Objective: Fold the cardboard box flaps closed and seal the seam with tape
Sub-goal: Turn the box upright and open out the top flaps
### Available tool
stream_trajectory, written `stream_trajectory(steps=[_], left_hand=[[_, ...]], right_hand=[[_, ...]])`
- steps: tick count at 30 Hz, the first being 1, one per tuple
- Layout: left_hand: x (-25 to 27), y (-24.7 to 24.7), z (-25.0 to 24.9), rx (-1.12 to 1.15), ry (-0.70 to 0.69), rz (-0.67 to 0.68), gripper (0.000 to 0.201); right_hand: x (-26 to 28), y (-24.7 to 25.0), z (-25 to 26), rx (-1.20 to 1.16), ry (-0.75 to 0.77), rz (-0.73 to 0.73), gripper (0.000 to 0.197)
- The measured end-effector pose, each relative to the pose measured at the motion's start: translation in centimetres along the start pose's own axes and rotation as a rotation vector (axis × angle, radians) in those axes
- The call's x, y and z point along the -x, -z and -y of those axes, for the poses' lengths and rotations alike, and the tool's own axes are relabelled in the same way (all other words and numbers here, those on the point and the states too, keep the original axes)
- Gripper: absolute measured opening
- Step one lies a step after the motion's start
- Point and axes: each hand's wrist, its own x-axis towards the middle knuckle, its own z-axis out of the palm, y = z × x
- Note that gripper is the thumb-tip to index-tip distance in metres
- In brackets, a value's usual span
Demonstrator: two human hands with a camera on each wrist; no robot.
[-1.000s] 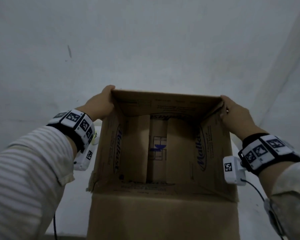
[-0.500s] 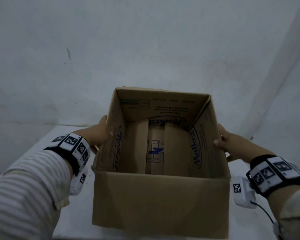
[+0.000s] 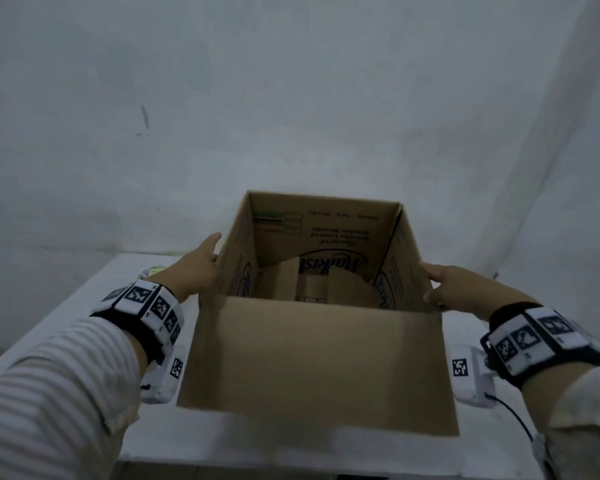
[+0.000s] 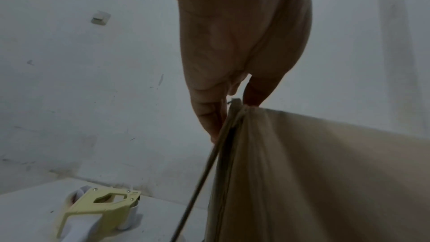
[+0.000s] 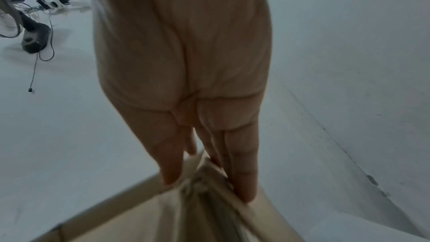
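An open brown cardboard box (image 3: 312,358) stands on the white table (image 3: 84,306), its far and side flaps upright. The near flap hangs outward toward me. My left hand (image 3: 198,271) holds the box's left side, thumb up near the top edge. In the left wrist view the cardboard edge (image 4: 232,135) runs between the thumb and straight fingers of my left hand (image 4: 232,117). My right hand (image 3: 465,292) holds the right side the same way. My right hand (image 5: 208,187) has its fingers (image 5: 244,172) straddling the flap edge. A yellow tape dispenser (image 4: 100,209) lies on the table left of the box.
A white wall rises right behind the table. In the head view the tape dispenser (image 3: 155,270) peeks out behind my left wrist. A fan base and cables (image 5: 35,38) sit on the floor to the right. Loose bottom flaps (image 3: 312,289) show inside the box.
The box has come down and away from me onto the table. Both hands slid from its upper far corners to the near parts of the side flaps.
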Motion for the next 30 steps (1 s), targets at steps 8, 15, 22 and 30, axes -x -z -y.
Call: stream_trajectory(steps=[8, 15, 22, 30], left_hand=[[1.5, -2.5, 0.5, -0.229, 0.013, 0.061, 0.073], [2.5, -4.4, 0.8, -0.12, 0.007, -0.102, 0.048], [3.9, -6.2, 0.1, -0.117, 0.012, -0.216, 0.042], [4.1, -8.2, -1.1, -0.05, -0.032, -0.174, 0.04]], right_hand=[[0.8, -2.8, 0.5, 0.129, 0.046, -0.031, 0.059], [0.8, -4.9, 1.2, 0.092, 0.0, -0.185, 0.055], [1.2, -5.0, 0.3, 0.066, -0.059, -0.273, 0.047], [1.7, -4.2, -1.6, 0.058, -0.147, -0.331, 0.043]])
